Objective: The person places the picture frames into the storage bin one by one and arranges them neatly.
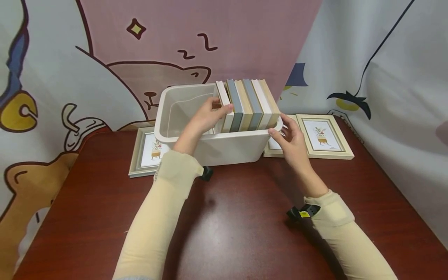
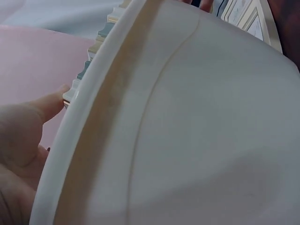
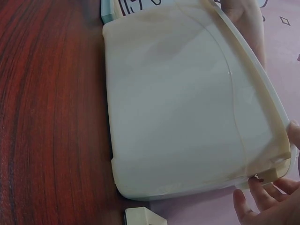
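A white plastic bin [image 1: 231, 149] stands at the back of the table, with several picture frames [image 1: 257, 103] upright on edge in its right part. They are cream, white and grey-blue. My left hand [image 1: 206, 116] reaches over the near rim and holds the leftmost white frame [image 1: 227, 121], thumb on its near edge; its other fingertips are partly hidden. At the bin's right end my right hand [image 1: 292, 142] grips the rim, thumb on top. The right wrist view shows the right-hand fingers [image 3: 262, 197] curled under the bin's end.
One picture frame [image 1: 141, 170] lies flat left of the bin, partly behind it. Two more lie to the right, the outer one [image 1: 346, 149] in full view and the inner one [image 1: 274, 153] partly covered. A printed curtain [image 1: 259, 39] hangs behind the table [image 1: 241, 233].
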`<state>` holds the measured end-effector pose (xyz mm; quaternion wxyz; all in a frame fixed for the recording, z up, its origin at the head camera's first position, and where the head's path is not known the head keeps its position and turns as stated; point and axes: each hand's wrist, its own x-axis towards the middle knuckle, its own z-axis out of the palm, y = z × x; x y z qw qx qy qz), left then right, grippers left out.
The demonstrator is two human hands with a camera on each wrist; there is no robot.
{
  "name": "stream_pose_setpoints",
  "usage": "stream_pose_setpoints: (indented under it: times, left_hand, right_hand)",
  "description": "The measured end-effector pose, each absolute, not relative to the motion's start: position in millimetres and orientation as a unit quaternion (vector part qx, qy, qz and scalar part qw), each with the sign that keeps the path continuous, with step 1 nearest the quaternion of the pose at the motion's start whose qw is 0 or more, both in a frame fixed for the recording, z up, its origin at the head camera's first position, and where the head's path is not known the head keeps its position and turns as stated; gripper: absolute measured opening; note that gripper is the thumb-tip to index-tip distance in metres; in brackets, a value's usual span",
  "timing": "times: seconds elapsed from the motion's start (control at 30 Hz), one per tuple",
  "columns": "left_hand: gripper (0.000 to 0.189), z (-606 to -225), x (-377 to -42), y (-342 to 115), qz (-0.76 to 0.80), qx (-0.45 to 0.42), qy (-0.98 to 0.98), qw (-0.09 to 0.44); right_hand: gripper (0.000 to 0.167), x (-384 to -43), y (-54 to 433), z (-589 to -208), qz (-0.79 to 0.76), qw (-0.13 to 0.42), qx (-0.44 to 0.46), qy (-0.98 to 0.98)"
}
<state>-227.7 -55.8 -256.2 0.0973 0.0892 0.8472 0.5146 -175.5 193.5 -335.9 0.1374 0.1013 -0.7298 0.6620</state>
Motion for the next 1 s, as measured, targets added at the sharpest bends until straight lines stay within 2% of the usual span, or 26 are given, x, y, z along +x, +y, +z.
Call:
stream_pose_setpoints:
  times: [0.2,0.43,1.0]
  left_hand:
    - [0.059,-256,-227,-58,0.512,0.082,0.853,0.059]
    - [0.049,-250,-224,-67,0.513,0.088,0.854,0.019]
    - [0.041,-226,-210,-126,0.536,0.057,0.841,-0.039]
  right_hand:
    - [0.057,-175,192,-335,0.665,0.129,0.095,-0.729]
    - [0.058,-174,193,-334,0.662,0.127,0.09,-0.733]
    - [0.057,-174,194,-334,0.659,0.128,0.094,-0.736]
